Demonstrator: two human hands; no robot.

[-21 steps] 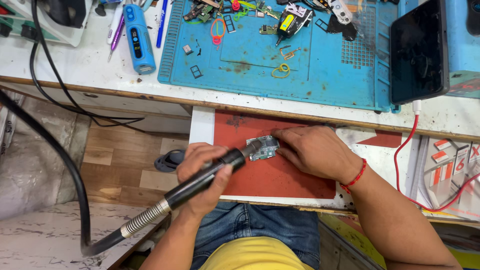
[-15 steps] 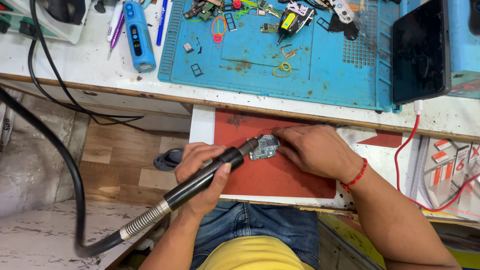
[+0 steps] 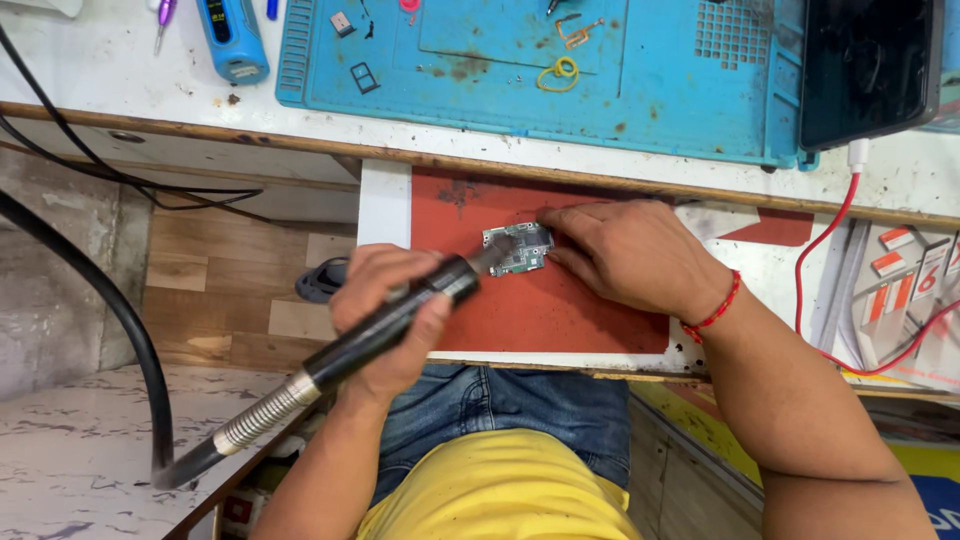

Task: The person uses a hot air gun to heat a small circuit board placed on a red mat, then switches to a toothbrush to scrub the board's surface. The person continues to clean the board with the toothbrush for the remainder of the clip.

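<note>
My left hand point(image 3: 385, 320) grips a black hot-air wand point(image 3: 400, 315) with a thick black hose trailing down to the left. The wand's nozzle touches or hovers right at a small green circuit board point(image 3: 520, 248). This board lies on a red mat point(image 3: 540, 300) on a pull-out shelf. My right hand point(image 3: 630, 255) rests on the mat, its fingertips pressing the board's right edge and holding it still.
A blue work mat point(image 3: 620, 90) covers the white bench above, with a yellow rubber band point(image 3: 562, 70) and small parts on it. A blue tool point(image 3: 232, 38) lies at the upper left. A dark phone point(image 3: 865, 65) with a red cable point(image 3: 835, 240) stands on the right.
The view has tilted down slightly, so the bench tools at the top have left the frame. Both hands, the wand and the board stay in the same arrangement.
</note>
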